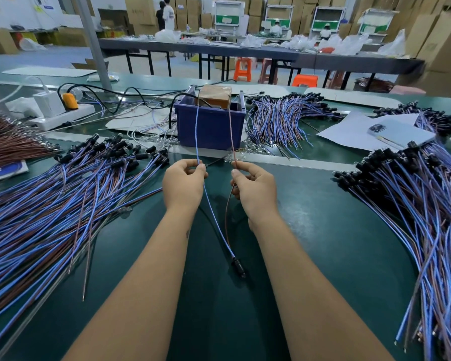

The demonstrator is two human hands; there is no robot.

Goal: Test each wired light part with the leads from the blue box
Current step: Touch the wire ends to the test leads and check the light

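A dark green worktop is shown, with a blue plastic box set near its far edge, at the middle. A brown block is held inside the box. Two leads are seen rising to the box: a thin blue lead and a thin brown lead.

The left hand is closed in a pinch, thumb against forefinger, on the blue lead together with the blue wire of the wired light part. The right hand is likewise closed in a pinch on the brown lead and the part's brown wire. Whether bare ends are touching inside either pinch cannot be told. Both wires are run back toward the near edge and are joined at the small black lamp holder, which is lying on the worktop between the forearms.

A large spread of blue and brown wired parts is laid along the left edge, and a second spread along the right edge. A third bundle is placed just right of the box. A white power strip is placed toward the far left corner, and a pale blue phone on white paper toward the far right. Bare worktop is left between the two side spreads, around the forearms and to the near edge.
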